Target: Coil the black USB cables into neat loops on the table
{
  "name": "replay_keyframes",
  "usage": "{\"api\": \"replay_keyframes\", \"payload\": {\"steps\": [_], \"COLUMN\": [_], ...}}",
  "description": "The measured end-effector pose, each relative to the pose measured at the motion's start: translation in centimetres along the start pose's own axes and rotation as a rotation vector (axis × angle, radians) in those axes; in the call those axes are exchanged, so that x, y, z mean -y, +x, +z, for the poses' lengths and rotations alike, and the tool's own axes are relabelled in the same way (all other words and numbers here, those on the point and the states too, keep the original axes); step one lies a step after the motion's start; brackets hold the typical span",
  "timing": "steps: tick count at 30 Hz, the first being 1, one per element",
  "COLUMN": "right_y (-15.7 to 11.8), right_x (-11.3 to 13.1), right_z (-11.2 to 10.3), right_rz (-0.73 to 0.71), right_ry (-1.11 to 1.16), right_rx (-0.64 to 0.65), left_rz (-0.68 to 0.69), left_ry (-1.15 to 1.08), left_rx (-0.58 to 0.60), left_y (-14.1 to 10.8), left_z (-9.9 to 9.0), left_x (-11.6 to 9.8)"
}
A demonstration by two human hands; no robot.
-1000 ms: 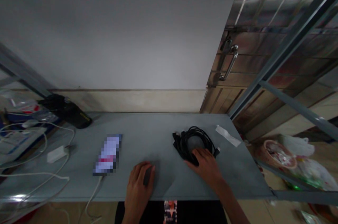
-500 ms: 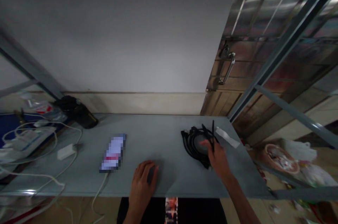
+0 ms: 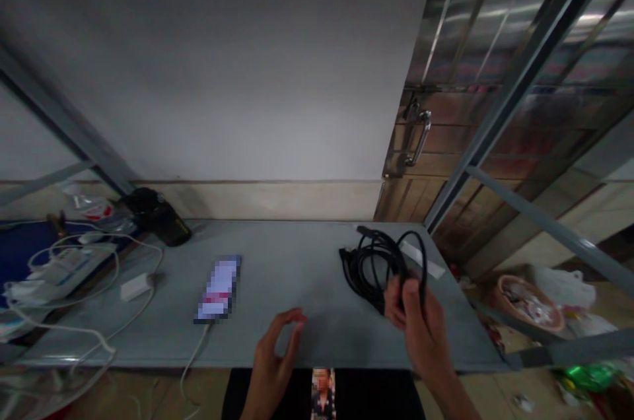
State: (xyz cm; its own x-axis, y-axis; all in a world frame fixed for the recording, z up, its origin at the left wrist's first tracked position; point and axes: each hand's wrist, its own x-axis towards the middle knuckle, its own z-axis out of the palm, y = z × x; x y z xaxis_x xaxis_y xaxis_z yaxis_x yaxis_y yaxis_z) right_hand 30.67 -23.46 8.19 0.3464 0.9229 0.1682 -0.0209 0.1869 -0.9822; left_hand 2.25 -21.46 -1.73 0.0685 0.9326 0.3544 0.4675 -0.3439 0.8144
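Note:
A bundle of black cables (image 3: 364,271) lies coiled on the right part of the grey table (image 3: 292,255). My right hand (image 3: 416,317) grips part of the black cable, with a loop rising above its fingers. My left hand (image 3: 280,347) hovers at the table's front edge, thumb and index finger curved towards each other; whether it holds anything small cannot be made out. Behind the cable loop lies a white strip (image 3: 426,259). A phone (image 3: 218,288) with a lit, pixelated screen rests left of my left hand, a white cable at its lower end.
White cords, a power strip (image 3: 74,268) and a white adapter (image 3: 135,287) crowd the left side. A black pouch-like object (image 3: 161,218) lies by the wall. Grey metal posts frame both sides. A basket (image 3: 529,301) stands low at the right.
My right hand has closed round the black cable and lifted a loop of it. My left hand has moved slightly right and turned, its thumb and index finger now nearer each other. The view has shifted slightly.

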Motion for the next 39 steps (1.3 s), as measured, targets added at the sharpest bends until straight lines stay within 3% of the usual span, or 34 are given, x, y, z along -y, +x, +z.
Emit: {"api": "replay_keyframes", "payload": {"steps": [4, 8, 14, 16, 20, 24, 28, 34, 39], "right_y": [-4.7, -7.8, -8.1, -7.5, -6.3, -5.3, -4.5, -4.5, -5.3], "right_x": [-4.9, -7.6, -5.4, -4.5, -4.2, -4.5, -2.7, 1.0, 1.7], "right_z": [2.7, 4.5, 4.0, 3.2, 0.4, -4.1, -9.0, -15.1, -17.7], "right_rz": [0.004, -0.086, -0.053, -0.031, 0.032, 0.173, 0.180, 0.117, 0.123], "right_ry": [-0.195, -0.403, -0.406, -0.397, -0.369, -0.213, 0.052, 0.250, 0.266], "right_rx": [0.160, 0.307, 0.513, 0.519, 0.257, -0.084, -0.413, -0.517, -0.663], "left_rz": [-0.155, -0.340, -0.393, -0.407, -0.454, -0.491, -0.475, -0.475, -0.503], "left_ry": [-0.221, -0.325, -0.357, -0.358, -0.361, -0.381, -0.379, -0.367, -0.378], "left_rx": [0.125, 0.017, 0.086, 0.091, 0.072, -0.004, -0.187, -0.366, -0.398], "left_y": [-1.5, -1.9, -0.3, -0.2, -0.5, -0.2, 0.5, 0.6, 0.7], "left_z": [0.9, 1.8, 1.1, 0.7, -0.9, -3.8, -7.0, -10.2, -10.7], "left_x": [-4.5, -6.6, -7.4, -7.1, -6.1, -4.8, -3.5, -2.1, -2.1]}}
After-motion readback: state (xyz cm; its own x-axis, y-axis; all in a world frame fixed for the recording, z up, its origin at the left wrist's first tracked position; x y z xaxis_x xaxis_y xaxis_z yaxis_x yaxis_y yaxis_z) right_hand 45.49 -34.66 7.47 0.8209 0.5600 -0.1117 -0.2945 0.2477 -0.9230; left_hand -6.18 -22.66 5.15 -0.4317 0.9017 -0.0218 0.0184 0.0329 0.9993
